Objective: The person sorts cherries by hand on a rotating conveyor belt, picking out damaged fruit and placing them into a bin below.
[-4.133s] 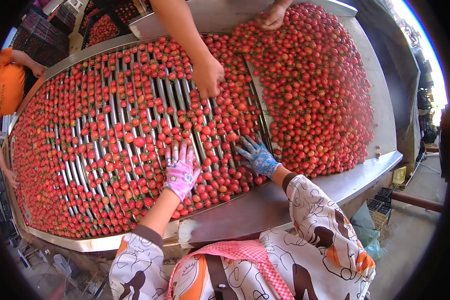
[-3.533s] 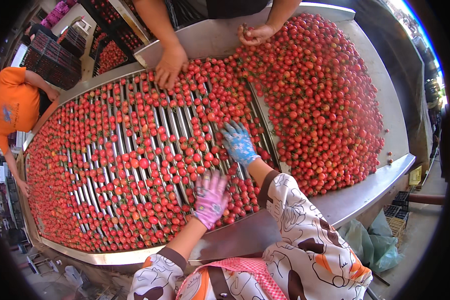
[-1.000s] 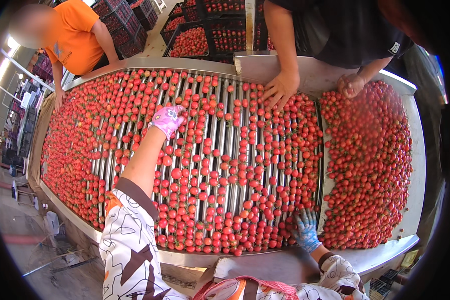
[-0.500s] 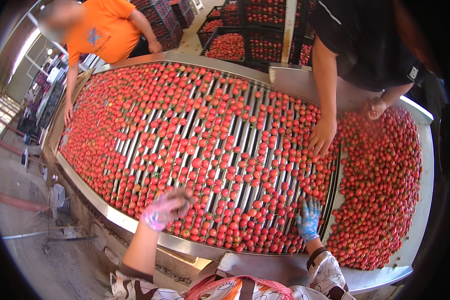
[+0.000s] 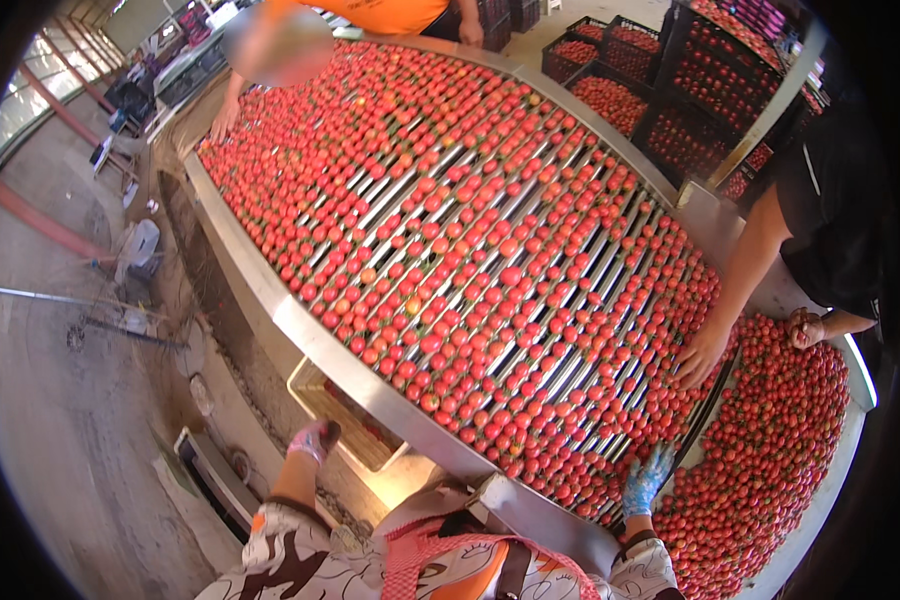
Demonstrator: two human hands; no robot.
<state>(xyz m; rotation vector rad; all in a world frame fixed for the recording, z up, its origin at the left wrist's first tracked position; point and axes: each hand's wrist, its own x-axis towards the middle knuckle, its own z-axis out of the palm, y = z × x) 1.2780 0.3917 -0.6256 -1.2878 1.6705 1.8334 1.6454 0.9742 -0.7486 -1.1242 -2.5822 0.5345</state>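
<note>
Small red tomatoes [image 5: 510,275] cover a metal roller conveyor [image 5: 290,322]. My left hand [image 5: 313,441], in a pink patterned glove, is off the conveyor's near side, beside a pale yellow crate [image 5: 374,465] set below the rail. Its fingers are curled closed, and what they hold, if anything, is hidden. In a blue patterned glove, my right hand [image 5: 647,480] rests on tomatoes at the near right end of the rollers, fingers spread. To its right, a dense heap of tomatoes [image 5: 770,440] fills a metal tray.
Across the conveyor, a co-worker in black has one hand [image 5: 703,355] on the rollers and another [image 5: 806,328] by the heap. An orange-shirted person's hand [image 5: 226,120] touches the far left edge. Black crates [image 5: 610,102] of tomatoes stand behind, near a metal post [image 5: 770,112].
My left hand has gone from above the rollers out past the near rail to beside the yellow crate. My right hand stays on the tomatoes. The view has swung left and down.
</note>
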